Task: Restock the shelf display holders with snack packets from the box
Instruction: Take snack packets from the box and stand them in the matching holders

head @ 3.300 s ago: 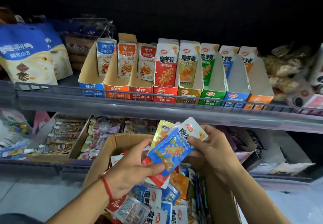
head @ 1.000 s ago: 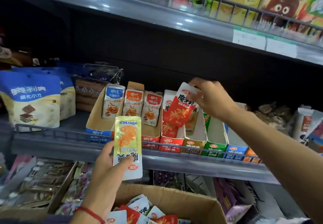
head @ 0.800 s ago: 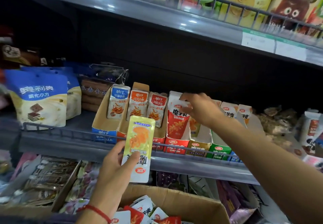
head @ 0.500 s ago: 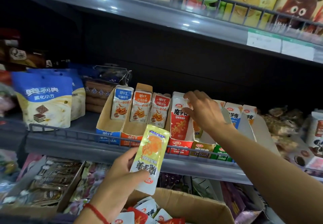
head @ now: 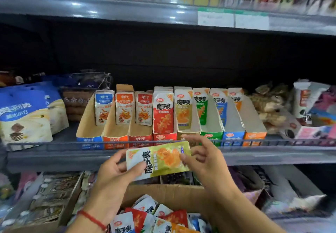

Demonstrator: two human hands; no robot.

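A yellow snack packet [head: 163,160] lies sideways in front of the shelf rail, held at its left end by my left hand [head: 116,178] and pinched at its right end by my right hand [head: 203,161]. Behind it a row of cardboard display holders stands on the middle shelf. The red holder [head: 164,136] has a red packet [head: 163,116] upright at its front. The yellow holder [head: 185,135], green holder [head: 211,134], blue holder [head: 233,135] and orange holder [head: 254,135] each hold packets. The cardboard box [head: 169,194] of mixed packets sits below my hands.
Three smaller holders [head: 114,138] with small packets stand left of the red one. Large blue-and-cream bags [head: 25,116] fill the shelf's left end, wrapped snacks [head: 269,109] the right. A wire rail [head: 54,144] runs along the shelf front. Trays of goods [head: 47,201] sit below.
My right hand left the red packet standing in the red holder and came down to the yellow packet. The yellow packet turned from upright to sideways, now held by both hands.
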